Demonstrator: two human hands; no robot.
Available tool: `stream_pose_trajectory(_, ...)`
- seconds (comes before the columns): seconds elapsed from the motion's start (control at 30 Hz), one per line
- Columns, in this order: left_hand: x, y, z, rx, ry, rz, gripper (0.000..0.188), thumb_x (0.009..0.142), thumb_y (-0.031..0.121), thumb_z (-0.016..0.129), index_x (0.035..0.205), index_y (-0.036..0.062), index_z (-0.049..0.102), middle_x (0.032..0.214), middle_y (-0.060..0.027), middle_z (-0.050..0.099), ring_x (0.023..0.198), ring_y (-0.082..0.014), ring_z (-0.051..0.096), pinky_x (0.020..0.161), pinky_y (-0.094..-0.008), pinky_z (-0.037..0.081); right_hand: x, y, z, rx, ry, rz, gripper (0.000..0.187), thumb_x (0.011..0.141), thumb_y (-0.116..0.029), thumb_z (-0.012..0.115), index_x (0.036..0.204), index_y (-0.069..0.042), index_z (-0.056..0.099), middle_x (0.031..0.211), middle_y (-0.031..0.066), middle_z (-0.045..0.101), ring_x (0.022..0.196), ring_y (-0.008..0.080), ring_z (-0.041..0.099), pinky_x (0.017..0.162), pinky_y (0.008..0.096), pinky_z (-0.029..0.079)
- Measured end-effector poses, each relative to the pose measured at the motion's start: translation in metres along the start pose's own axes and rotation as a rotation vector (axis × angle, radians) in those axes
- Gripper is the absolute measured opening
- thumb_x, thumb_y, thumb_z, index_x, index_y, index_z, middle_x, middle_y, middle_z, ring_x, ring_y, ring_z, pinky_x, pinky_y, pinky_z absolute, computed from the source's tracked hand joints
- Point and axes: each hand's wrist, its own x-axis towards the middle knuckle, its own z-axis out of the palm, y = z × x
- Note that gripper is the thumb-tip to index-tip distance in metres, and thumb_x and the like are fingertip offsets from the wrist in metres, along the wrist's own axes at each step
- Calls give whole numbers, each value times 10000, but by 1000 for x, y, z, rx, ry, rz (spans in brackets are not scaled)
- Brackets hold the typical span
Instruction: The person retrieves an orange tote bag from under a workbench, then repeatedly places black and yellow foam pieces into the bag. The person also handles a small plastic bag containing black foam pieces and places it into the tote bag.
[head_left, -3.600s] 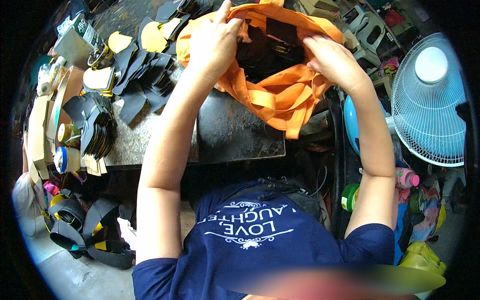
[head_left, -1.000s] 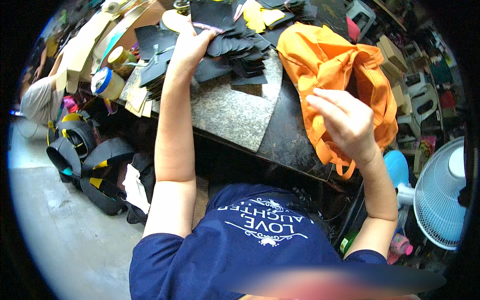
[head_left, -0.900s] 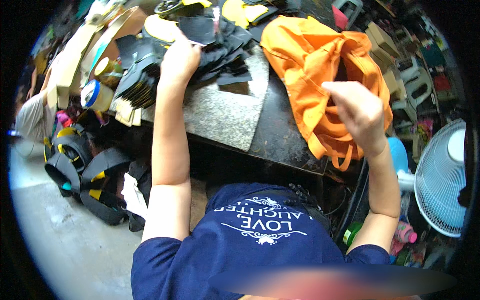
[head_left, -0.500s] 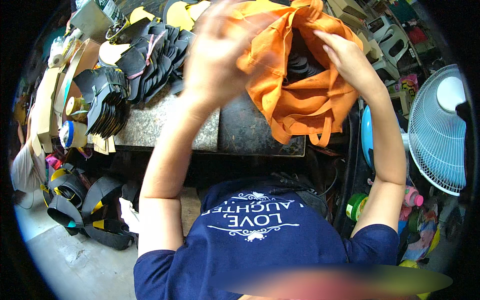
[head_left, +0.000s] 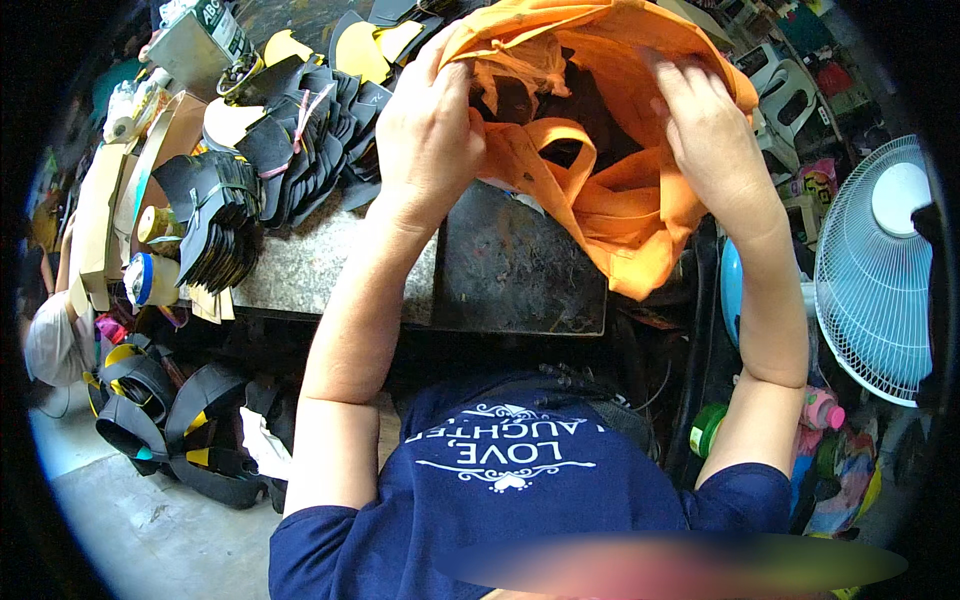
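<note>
A: Pretend a big clock lies around the person, with 6 at the belly. What's nearest?

B: The dark blue shirt (head_left: pixel 500 445), at 6. Then the bare black part of the table (head_left: pixel 520 275), near 12.

A: And the orange bag (head_left: pixel 650 235)?

B: Up at 1, with its mouth spread wide. The left hand (head_left: pixel 430 140) is at 11, on the rim. Its fingers look curled and clamped on the cloth.

A: The right hand (head_left: pixel 715 135)?

B: At 2. Its fingers are close together, bent against the inside of the bag. They're blurry and the thumb is hidden, so I can't tell if they pinch the cloth or just push it.

A: What makes a good hold here?

B: I'd pull the 2 sides softly, the same amount, so the mouth makes a round hole. The cloth looks floppy, so if 1 side slips, it could fold in. I'd also tuck away the strap loop (head_left: pixel 562 130) between the hands, or it might catch a finger.

A: Anything else?

B: The pile of dark flat pieces (head_left: pixel 300 150), between 10 and 11, has a pink strip across it. I'd swing the left arm wide of that. The white chair (head_left: pixel 790 95) is farther off, at 2.
</note>
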Motion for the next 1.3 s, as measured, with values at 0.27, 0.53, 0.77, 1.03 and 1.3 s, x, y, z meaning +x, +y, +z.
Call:
stream_pose_trajectory(0.27,-6,-16,3,-123,187,47,408,720,-58,602,1127,-32,611,1286,-189,592,1051,-358,663,854,-398,571,30,-26,45,537,-402,74,341,975,-133,593,1306,-54,577,1130,234,667,1029,403,652,877,428,538)
stream_pose_trajectory(0.53,-8,-14,-5,-45,106,41,478,671,-38,628,1137,65,664,1252,-112,621,1008,-304,682,836,-371,578,72,18,135,76,-412,-110,461,960,-379,620,1351,-149,540,1261,161,637,1139,326,618,950,397,522)
stream_pose_trajectory(0.77,-4,-11,-23,104,208,-7,354,663,8,666,1014,53,679,1235,-78,614,983,-285,674,775,-363,578,80,1,105,123,-280,-161,474,950,-468,599,1329,-184,569,1206,139,675,1008,310,685,906,421,537)
stream_pose_trajectory(1.03,-21,6,-63,161,22,-125,602,687,-36,610,1282,54,613,1260,-141,615,1060,-332,659,859,-386,567,73,-68,77,249,-230,-211,435,864,-341,717,1235,-127,641,1045,197,712,962,370,693,890,476,531)
stream_pose_trajectory(1.3,-30,9,-76,32,-59,-98,716,692,-86,588,1388,76,545,1305,-143,582,1081,-338,643,893,-391,556,87,-61,79,447,-200,-148,255,945,-219,617,1191,-169,655,1020,125,705,934,306,695,826,420,548)
